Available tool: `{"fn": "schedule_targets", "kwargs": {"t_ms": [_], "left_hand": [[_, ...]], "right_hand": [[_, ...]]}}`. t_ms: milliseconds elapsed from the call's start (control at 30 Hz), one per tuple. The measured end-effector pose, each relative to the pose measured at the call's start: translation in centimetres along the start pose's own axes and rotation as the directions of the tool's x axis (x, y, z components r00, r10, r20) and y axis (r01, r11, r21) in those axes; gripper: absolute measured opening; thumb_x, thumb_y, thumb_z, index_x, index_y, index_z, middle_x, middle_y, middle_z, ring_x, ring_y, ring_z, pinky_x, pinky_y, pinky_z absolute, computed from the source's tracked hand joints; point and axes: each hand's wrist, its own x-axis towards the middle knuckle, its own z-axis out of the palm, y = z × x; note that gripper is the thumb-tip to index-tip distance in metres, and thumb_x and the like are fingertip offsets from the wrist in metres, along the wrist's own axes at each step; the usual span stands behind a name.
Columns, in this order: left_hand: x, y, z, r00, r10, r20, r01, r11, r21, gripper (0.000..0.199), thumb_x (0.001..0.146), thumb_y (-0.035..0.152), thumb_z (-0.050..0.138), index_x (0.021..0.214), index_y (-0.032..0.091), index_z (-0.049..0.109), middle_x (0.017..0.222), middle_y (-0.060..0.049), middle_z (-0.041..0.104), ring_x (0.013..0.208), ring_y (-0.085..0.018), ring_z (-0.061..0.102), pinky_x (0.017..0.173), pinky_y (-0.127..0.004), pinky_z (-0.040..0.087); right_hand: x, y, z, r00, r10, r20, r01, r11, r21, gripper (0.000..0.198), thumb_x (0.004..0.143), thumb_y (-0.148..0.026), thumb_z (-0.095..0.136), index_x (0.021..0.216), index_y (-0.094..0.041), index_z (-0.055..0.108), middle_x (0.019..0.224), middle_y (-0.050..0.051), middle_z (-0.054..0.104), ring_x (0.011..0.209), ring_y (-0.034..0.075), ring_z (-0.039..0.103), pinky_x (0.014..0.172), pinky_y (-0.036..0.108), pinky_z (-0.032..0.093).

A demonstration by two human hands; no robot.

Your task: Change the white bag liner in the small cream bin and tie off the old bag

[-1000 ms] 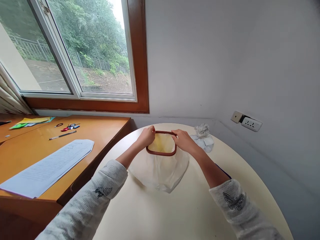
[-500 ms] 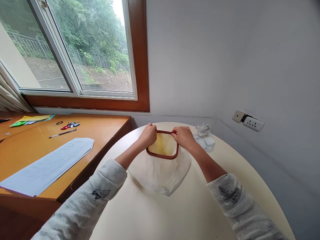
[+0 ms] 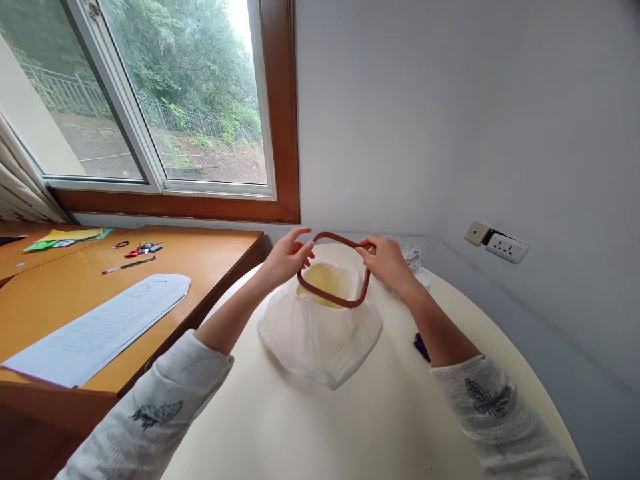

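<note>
A brown rounded-square rim ring is tilted above the mouth of a bin lined with a white plastic bag. The bin's inside looks yellowish through the liner, which spreads in loose folds over the outside. My right hand pinches the ring at its far right corner. On the left side, my left hand has the ring between thumb and lower fingers, its index finger stretched out. Some of its fingertips are hidden behind the ring.
Crumpled clear plastic lies behind my right hand on the round white table. A small purple item shows beside my right forearm. The wooden desk at left holds paper sheets, a pen and keys.
The ring has come up off the bag-covered bin mouth and tilted. My hands have moved apart with it, and the left fingers have loosened. The purple item has come into sight.
</note>
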Motion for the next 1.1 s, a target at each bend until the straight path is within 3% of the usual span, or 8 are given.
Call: {"fn": "schedule_targets", "kwargs": {"t_ms": [200, 433, 533, 600, 800, 900, 1000, 1100], "left_hand": [[-1.3, 2.6, -0.9, 0.976, -0.045, 0.215, 0.066, 0.993, -0.094, 0.050, 0.078, 0.048, 0.053, 0.115, 0.015, 0.052, 0.075, -0.005, 0.062, 0.056, -0.010, 0.051, 0.052, -0.024, 0.043], [-1.3, 3.2, 0.4, 0.905, 0.034, 0.424, -0.006, 0.998, -0.068, 0.035, 0.083, 0.043, 0.048, 0.098, 0.015, 0.063, 0.061, -0.001, 0.052, 0.047, -0.007, 0.040, 0.042, -0.019, 0.032], [-1.1, 2.7, 0.8, 0.943, 0.034, 0.331, 0.019, 0.988, -0.155, 0.031, 0.086, 0.037, 0.045, 0.095, 0.012, 0.063, 0.054, 0.002, 0.045, 0.044, -0.006, 0.037, 0.041, -0.019, 0.030], [-0.9, 2.3, 0.9, 0.984, 0.006, 0.177, 0.038, 0.969, -0.243, 0.033, 0.087, 0.030, 0.044, 0.111, 0.012, 0.057, 0.052, 0.003, 0.044, 0.042, -0.006, 0.037, 0.040, -0.018, 0.030], [-0.5, 1.1, 1.4, 0.975, -0.040, -0.218, -0.055, 0.908, -0.414, 0.054, 0.087, 0.019, 0.039, 0.139, 0.024, 0.023, 0.054, 0.006, 0.048, 0.042, -0.006, 0.043, 0.044, -0.019, 0.039], [-0.9, 0.6, 2.1, 0.965, -0.002, -0.262, -0.114, 0.897, -0.428, 0.060, 0.087, 0.018, 0.037, 0.141, 0.029, 0.014, 0.059, 0.005, 0.050, 0.048, -0.007, 0.048, 0.049, -0.020, 0.044], [-1.6, 0.4, 2.5, 0.970, -0.009, -0.242, -0.106, 0.884, -0.455, 0.064, 0.087, 0.019, 0.037, 0.142, 0.030, 0.003, 0.064, 0.004, 0.053, 0.052, -0.007, 0.052, 0.055, -0.023, 0.048], [-2.5, 0.3, 2.5, 0.983, -0.046, -0.176, -0.041, 0.888, -0.459, 0.062, 0.087, 0.023, 0.039, 0.141, 0.027, 0.010, 0.068, 0.003, 0.057, 0.054, -0.009, 0.054, 0.057, -0.027, 0.049]], "right_hand": [[-0.3, -1.5, -1.3, 0.986, -0.142, 0.092, 0.125, 0.977, 0.171, 0.018, 0.078, -0.026, 0.051, 0.085, -0.021, 0.067, 0.079, -0.001, 0.066, 0.065, 0.010, 0.053, 0.062, 0.024, 0.039], [-1.5, -3.8, -1.8, 0.949, -0.245, 0.197, 0.181, 0.938, 0.294, 0.020, 0.080, -0.030, 0.051, 0.091, -0.023, 0.067, 0.088, 0.001, 0.066, 0.079, 0.013, 0.058, 0.071, 0.025, 0.044], [-1.2, -2.9, -2.0, 0.978, -0.156, 0.139, 0.107, 0.946, 0.308, 0.027, 0.079, -0.036, 0.054, 0.100, -0.022, 0.064, 0.087, 0.002, 0.065, 0.078, 0.013, 0.059, 0.070, 0.026, 0.046], [-1.1, -2.1, -2.1, 0.990, -0.052, 0.130, 0.000, 0.928, 0.372, 0.039, 0.080, -0.042, 0.054, 0.113, -0.021, 0.056, 0.092, 0.005, 0.064, 0.079, 0.015, 0.061, 0.067, 0.027, 0.049], [-2.5, -0.7, -1.8, 0.908, 0.057, 0.415, -0.285, 0.810, 0.513, 0.060, 0.082, -0.048, 0.050, 0.134, -0.024, 0.031, 0.092, 0.008, 0.064, 0.080, 0.017, 0.063, 0.063, 0.028, 0.054], [-3.3, -0.5, -1.2, 0.897, 0.053, 0.438, -0.302, 0.798, 0.522, 0.060, 0.082, -0.039, 0.052, 0.135, -0.024, 0.029, 0.086, 0.006, 0.065, 0.077, 0.017, 0.063, 0.062, 0.027, 0.053], [-3.4, -0.1, -0.6, 0.915, 0.037, 0.402, -0.260, 0.816, 0.517, 0.044, 0.082, -0.034, 0.051, 0.124, -0.021, 0.046, 0.082, 0.005, 0.064, 0.070, 0.014, 0.060, 0.060, 0.025, 0.050], [-3.0, 0.4, -0.2, 0.956, 0.038, 0.290, -0.170, 0.879, 0.446, 0.031, 0.083, -0.033, 0.046, 0.107, -0.018, 0.058, 0.079, 0.004, 0.063, 0.063, 0.011, 0.054, 0.056, 0.022, 0.045]]}}
